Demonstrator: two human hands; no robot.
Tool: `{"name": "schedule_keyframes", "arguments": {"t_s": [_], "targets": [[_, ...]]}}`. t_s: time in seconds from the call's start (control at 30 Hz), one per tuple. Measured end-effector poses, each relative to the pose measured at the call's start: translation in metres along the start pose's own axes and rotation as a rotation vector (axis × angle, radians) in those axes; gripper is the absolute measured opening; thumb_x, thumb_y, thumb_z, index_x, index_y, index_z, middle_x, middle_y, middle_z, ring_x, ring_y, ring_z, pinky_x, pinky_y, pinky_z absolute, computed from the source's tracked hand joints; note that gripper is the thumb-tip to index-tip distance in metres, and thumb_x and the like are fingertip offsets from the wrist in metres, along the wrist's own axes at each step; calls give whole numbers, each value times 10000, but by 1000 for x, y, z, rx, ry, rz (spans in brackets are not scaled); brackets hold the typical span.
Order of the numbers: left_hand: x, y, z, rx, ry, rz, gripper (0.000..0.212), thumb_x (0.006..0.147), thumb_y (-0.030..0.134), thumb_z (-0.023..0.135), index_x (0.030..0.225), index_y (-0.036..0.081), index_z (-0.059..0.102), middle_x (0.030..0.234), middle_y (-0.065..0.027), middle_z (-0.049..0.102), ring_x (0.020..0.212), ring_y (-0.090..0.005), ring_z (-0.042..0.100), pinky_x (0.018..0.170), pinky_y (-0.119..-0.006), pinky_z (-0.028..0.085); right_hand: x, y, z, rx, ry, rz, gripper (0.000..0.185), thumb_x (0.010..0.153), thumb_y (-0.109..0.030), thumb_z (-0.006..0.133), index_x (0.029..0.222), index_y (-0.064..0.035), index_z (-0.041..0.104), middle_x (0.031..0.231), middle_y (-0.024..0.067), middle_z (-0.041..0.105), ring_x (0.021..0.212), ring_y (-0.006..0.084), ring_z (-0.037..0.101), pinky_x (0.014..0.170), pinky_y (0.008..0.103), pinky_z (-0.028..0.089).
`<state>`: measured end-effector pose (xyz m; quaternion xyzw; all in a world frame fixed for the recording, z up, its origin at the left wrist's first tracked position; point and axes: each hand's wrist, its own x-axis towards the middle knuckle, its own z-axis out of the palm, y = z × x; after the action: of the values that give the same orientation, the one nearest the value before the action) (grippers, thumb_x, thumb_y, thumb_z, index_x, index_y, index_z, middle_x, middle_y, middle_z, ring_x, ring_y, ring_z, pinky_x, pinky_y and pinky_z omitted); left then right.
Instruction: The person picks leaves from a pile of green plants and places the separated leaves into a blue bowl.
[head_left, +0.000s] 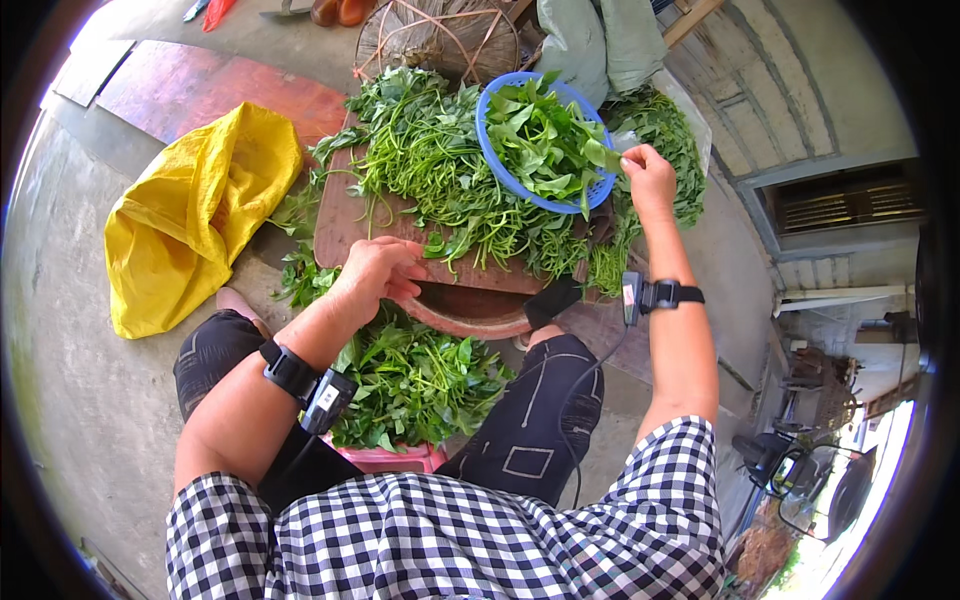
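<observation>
My right hand (651, 180) pinches the tip of a green leaf (602, 156) at the right rim of a blue plastic colander (491, 154). Loose leaves (536, 135) fill the colander, which rests tilted on a heap of leafy green stems (420, 165). My left hand (382, 274) hovers by the front edge of a brown wooden board (341, 217), fingers loosely curled and apart, with nothing visible in them. A small leaf (435, 244) lies just beyond its fingertips. Between my knees, more leafy greens (420, 382) are piled over a pink plastic container (397, 459).
A yellow woven sack (202, 217) lies on the concrete floor at left. Under the board shows a round reddish basin rim (465, 324). Behind the heap are a woven hat (435, 37) and pale green sacks (600, 45). More greens (667, 157) lie at right.
</observation>
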<state>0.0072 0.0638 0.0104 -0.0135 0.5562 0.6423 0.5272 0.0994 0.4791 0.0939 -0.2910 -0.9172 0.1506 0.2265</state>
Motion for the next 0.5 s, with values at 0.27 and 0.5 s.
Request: {"name": "schedule_keyframes", "arguments": {"t_s": [0.27, 0.5], "targets": [[-28, -9, -3, 146, -205, 179, 247, 810, 87, 634, 1042, 19, 690, 954, -63, 710, 823, -148, 654, 755, -285, 534, -116, -100, -85, 192, -176, -192, 93, 784, -98, 683, 857, -41, 673, 756, 67, 663, 658, 182, 631, 640, 304, 491], [-143, -39, 70, 299, -641, 182, 383, 825, 164, 715, 1174, 15, 658, 1052, -91, 710, 987, -167, 644, 806, -293, 509, -223, -173, -176, -122, -246, -673, 70, 777, -85, 671, 831, -89, 627, 779, 49, 599, 758, 245, 605, 678, 354, 418]]}}
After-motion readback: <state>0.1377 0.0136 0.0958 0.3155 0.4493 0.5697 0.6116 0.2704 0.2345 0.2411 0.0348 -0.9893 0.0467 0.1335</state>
